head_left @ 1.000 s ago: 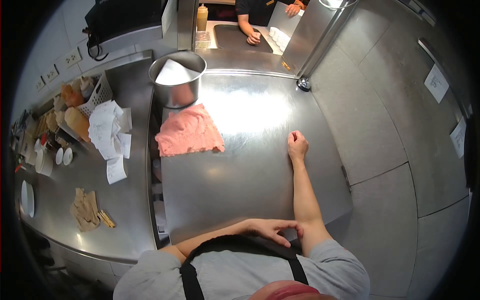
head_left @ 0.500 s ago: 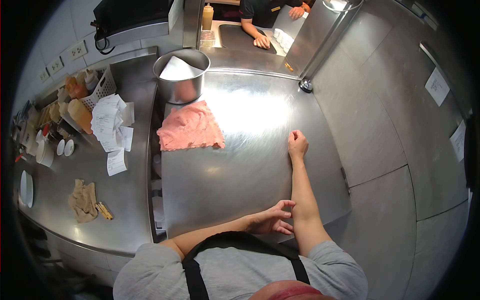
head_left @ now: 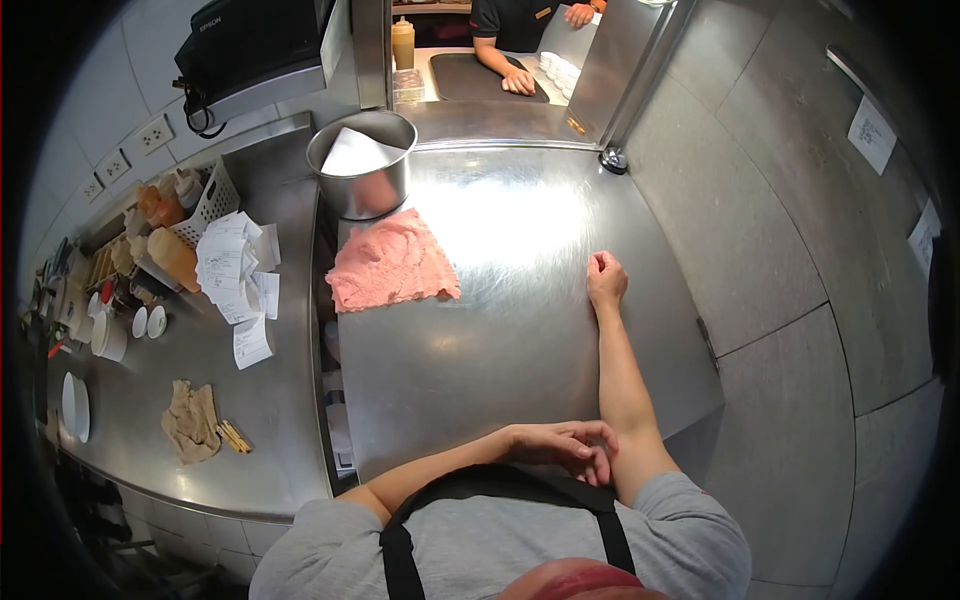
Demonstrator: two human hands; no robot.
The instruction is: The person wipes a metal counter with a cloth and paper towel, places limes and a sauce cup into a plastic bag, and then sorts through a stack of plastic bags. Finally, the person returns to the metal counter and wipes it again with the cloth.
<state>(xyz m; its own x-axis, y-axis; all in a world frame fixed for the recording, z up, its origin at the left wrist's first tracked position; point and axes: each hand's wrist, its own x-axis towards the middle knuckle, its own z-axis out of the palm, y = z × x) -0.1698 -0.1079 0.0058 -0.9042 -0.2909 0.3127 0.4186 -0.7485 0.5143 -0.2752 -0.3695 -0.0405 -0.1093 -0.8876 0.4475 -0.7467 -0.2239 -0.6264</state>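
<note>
My right hand (head_left: 607, 281) rests on the steel counter (head_left: 490, 350) with its fingers curled closed; nothing shows in it. Across in front of my body lies my left forearm. My left hand (head_left: 568, 446) is at the inner side of my right forearm, near the elbow, its fingers loosely bent and apart, holding nothing. To the left of my hands, a crumpled pink cloth (head_left: 394, 262) is spread on the counter. Just behind the cloth stands a round metal pot (head_left: 365, 190) with a white sheet-like piece (head_left: 357, 153) inside.
On the left counter are paper receipts (head_left: 230, 265), a brown cloth (head_left: 190, 422), small white cups and a basket (head_left: 212, 205) with bottles. Beyond the pass window, a person's hand (head_left: 518, 82) rests on a dark board. A tiled wall (head_left: 770, 260) bounds the right side.
The whole view has shifted slightly. My left hand has slid a little against my right forearm, fingers bending more. My right hand stays curled on the counter.
</note>
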